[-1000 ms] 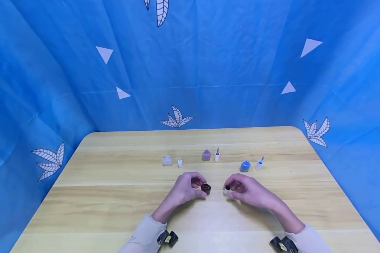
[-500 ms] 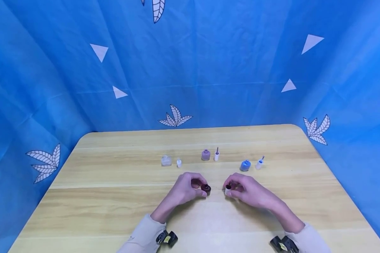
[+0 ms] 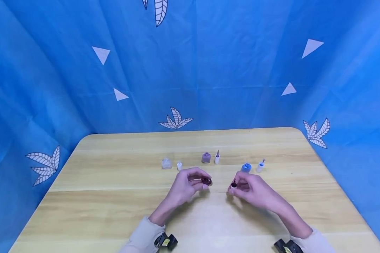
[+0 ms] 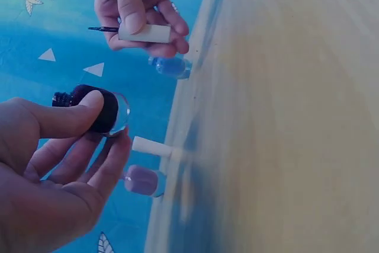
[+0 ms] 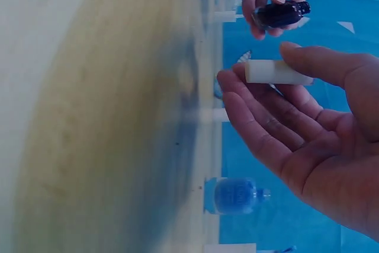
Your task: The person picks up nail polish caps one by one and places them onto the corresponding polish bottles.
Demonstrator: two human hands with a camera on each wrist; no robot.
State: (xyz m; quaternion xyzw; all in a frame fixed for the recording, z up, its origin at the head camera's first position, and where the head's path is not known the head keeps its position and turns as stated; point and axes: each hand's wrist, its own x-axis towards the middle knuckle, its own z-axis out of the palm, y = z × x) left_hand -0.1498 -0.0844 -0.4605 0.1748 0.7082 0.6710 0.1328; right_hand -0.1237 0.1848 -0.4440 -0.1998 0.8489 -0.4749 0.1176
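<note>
My left hand [image 3: 185, 186] pinches a small nail polish bottle [image 4: 105, 109] between thumb and fingers. The bottle holds very dark polish, stands upright with its threaded neck bare, and is raised above the table. Facing it, my right hand [image 3: 256, 191] pinches a white nail polish cap [image 5: 272, 71], also raised. Its dark brush [image 4: 103, 29] points upward in the left wrist view. A gap separates the bottle and the cap. Just beyond my right hand in the head view sits an uncapped blue nail polish bottle [image 3: 246, 167].
On the wooden table [image 3: 114, 211], an uncapped purple bottle [image 3: 206, 157] stands beside its upturned white cap [image 3: 217, 158]. A clear bottle [image 3: 166, 163] and a small white cap [image 3: 179, 166] are to the left. Another brush cap [image 3: 260, 166] stands beside the blue bottle.
Both hands have risen off the table, the left with the dark bottle and the right with the white cap. The right hand has moved slightly rightward, widening the gap between them.
</note>
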